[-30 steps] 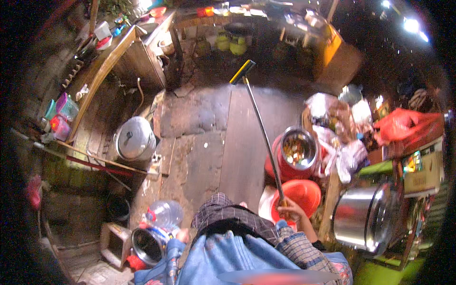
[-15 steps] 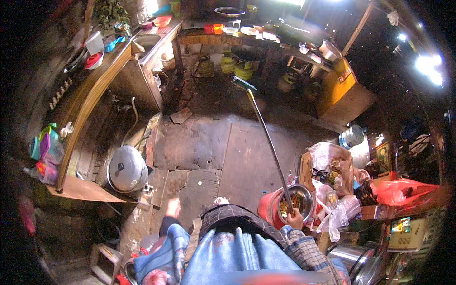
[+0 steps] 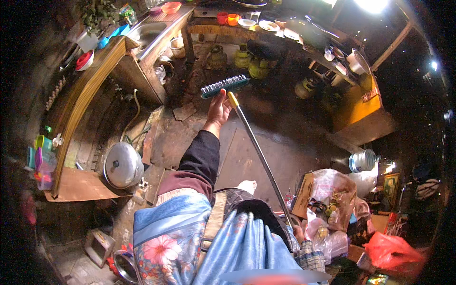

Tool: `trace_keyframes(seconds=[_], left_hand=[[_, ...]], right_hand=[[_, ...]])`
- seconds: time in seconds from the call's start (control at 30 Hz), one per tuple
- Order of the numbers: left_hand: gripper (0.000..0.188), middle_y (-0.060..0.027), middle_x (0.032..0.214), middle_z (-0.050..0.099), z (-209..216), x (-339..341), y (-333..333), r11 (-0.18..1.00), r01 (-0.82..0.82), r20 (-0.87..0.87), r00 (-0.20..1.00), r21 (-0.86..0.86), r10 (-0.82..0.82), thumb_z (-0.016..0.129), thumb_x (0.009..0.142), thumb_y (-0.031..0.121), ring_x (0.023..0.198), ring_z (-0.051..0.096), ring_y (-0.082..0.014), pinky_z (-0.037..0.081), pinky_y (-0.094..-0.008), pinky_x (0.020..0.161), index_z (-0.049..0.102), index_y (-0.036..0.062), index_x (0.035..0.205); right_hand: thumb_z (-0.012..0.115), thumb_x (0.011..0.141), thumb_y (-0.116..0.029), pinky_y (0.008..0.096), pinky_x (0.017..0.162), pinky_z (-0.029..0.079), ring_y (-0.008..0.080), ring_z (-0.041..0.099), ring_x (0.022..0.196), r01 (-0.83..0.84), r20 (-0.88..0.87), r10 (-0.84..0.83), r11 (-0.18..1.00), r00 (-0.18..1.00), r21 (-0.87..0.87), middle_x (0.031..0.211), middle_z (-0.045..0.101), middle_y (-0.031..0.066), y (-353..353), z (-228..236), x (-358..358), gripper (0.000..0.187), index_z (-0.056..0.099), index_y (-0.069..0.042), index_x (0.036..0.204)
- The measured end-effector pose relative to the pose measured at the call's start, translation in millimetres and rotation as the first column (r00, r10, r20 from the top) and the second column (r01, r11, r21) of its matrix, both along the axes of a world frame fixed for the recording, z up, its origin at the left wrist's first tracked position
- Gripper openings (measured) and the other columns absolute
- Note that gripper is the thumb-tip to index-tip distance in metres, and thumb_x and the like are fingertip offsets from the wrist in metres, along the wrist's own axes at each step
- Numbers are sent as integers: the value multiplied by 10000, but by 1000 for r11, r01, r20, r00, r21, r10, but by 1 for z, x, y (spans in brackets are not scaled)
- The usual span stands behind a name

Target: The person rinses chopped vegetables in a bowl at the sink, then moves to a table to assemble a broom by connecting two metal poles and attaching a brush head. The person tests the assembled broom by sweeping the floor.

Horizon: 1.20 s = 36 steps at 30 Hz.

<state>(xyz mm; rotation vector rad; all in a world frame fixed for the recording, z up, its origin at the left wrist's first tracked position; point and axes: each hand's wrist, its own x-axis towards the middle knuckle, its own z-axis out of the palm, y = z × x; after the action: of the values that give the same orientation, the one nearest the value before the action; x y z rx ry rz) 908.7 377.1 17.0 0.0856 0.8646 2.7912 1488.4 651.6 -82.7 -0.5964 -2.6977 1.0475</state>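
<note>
A long-handled floor brush is raised in front of me, its dark green head (image 3: 227,86) turned so the pale bristles face up and away. My left hand (image 3: 219,111) reaches out to that head, its fingers closed at the lower edge beside the yellow collar (image 3: 232,99). From the collar the grey pole (image 3: 261,156) slants down to the right toward my body. There my right hand (image 3: 298,233) is closed round the pole's lower end, partly hidden and close to plastic bags (image 3: 327,244).
A large lidded pot (image 3: 122,165) stands left, below a wooden counter (image 3: 90,104) with a sink. Green gas cylinders (image 3: 259,69) sit under the far table. To the right are a cardboard box (image 3: 302,194), a water bottle (image 3: 363,161) and a red bag (image 3: 392,251).
My left hand has moved from near my body up and forward to the brush head. The brush head has come nearer and turned bristles up. The view has shifted; the red bucket is mostly hidden.
</note>
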Motion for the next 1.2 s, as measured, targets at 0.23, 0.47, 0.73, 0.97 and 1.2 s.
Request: trace_keyframes(seconds=[0.23,0.47,0.73,0.97,1.2], left_hand=[[233,-142,945,619,29,-47,70,988,-91,-18,995,127,94,611,826,196,889,619,-301,521,-397,801,531,40,980],[309,-155,990,620,59,-86,94,976,-81,-113,988,204,106,559,858,243,917,611,-283,484,-404,871,554,-7,1039],[403,-127,1074,609,83,-177,87,731,165,-100,986,662,-131,546,842,393,952,606,-288,518,-442,796,586,54,1054],[476,-129,1032,613,89,-262,86,700,331,-301,938,633,-171,531,814,460,901,619,-303,536,-430,717,543,70,1087],[446,-87,874,562,79,-304,119,706,393,-304,917,589,-258,578,790,437,696,557,-215,464,-339,601,474,80,1034]], right_hand=[[629,807,-225,336,608,456,219,565,662,-33,202,63,988,977,-148,754,562,98,61,54,-123,197,543,-52,844],[501,873,-377,374,632,436,311,565,681,-105,398,167,979,902,-173,708,556,135,103,42,-224,337,519,-44,915],[547,794,-284,426,660,413,349,509,754,-78,145,57,986,988,145,787,486,135,135,19,-339,225,502,-67,837],[587,734,-215,420,678,418,344,511,784,-72,143,40,971,989,229,814,491,130,127,32,-425,200,507,-81,859],[597,664,-159,406,678,433,328,520,770,-82,240,55,991,969,106,792,507,151,139,16,-447,204,528,-62,830]])
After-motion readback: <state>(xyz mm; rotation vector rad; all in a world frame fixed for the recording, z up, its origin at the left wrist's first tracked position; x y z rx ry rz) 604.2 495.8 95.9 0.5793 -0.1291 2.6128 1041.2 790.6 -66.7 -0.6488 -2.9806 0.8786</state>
